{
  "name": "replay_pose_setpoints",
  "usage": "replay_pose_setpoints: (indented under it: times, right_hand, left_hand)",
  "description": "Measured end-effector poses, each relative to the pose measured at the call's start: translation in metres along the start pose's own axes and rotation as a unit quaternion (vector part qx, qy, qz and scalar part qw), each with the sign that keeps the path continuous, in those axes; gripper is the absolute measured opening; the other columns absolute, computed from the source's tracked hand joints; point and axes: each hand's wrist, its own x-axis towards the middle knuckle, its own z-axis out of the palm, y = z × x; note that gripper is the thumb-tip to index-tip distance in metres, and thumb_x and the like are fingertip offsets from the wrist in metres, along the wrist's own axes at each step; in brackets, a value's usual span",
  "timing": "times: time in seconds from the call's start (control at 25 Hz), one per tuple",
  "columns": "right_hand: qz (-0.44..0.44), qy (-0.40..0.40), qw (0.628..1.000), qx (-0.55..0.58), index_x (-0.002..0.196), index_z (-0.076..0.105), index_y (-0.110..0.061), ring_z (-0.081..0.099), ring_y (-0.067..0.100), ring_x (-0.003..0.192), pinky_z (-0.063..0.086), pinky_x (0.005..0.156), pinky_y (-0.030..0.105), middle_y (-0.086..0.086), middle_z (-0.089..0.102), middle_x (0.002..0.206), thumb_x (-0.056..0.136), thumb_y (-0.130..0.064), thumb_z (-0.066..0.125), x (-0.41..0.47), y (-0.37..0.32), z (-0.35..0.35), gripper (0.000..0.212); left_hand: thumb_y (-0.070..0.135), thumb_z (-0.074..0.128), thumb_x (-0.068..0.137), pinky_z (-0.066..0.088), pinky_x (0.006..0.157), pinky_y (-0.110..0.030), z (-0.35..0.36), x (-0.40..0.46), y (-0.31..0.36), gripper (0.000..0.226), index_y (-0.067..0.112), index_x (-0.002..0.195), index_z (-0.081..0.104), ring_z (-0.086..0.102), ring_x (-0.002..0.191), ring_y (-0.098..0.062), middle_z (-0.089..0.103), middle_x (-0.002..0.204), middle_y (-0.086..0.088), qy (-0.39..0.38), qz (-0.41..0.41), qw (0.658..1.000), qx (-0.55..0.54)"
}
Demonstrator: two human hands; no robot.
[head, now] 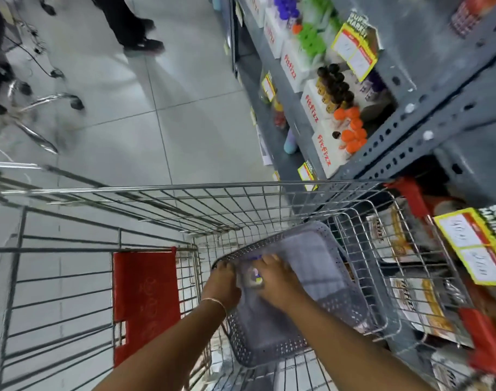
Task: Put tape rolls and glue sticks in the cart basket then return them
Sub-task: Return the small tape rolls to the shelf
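Note:
A grey perforated plastic basket [351, 303] lies tilted inside the wire shopping cart [162, 198]. Both my hands reach into its near-left corner. My left hand [223, 286] and my right hand [280, 280] close together around a small item with a purple cap [254, 275]; motion blur hides what it is and which hand holds it. On the shelf to the right stand white display boxes of glue sticks with orange [352, 131], brown [334, 83] and green caps [311, 40]. No tape roll is clearly visible.
A grey metal shelf rack [427, 103] with yellow price tags fills the right side. The cart's red child-seat flap [144, 300] hangs at left. Another person's legs and shoes [134, 29] and chrome chair legs [35, 119] stand on the tiled floor beyond.

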Motion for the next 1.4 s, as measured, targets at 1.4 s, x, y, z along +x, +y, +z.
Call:
replay_pose_setpoints:
  times: [1.4]
  right_hand:
    - [0.362, 0.585, 0.668, 0.283, 0.121, 0.056, -0.027, 0.065, 0.015, 0.097, 0.05, 0.086, 0.03, -0.003, 0.069, 0.103, 0.08, -0.017, 0.075, -0.552, 0.221, -0.238, 0.047]
  left_hand:
    - [0.029, 0.071, 0.076, 0.039, 0.085, -0.012, 0.005, -0.286, 0.577, 0.055, 0.02, 0.128, 0.056, 0.061, 0.115, -0.016, 0.063, 0.128, 0.004, -0.021, 0.532, 0.842, -0.087]
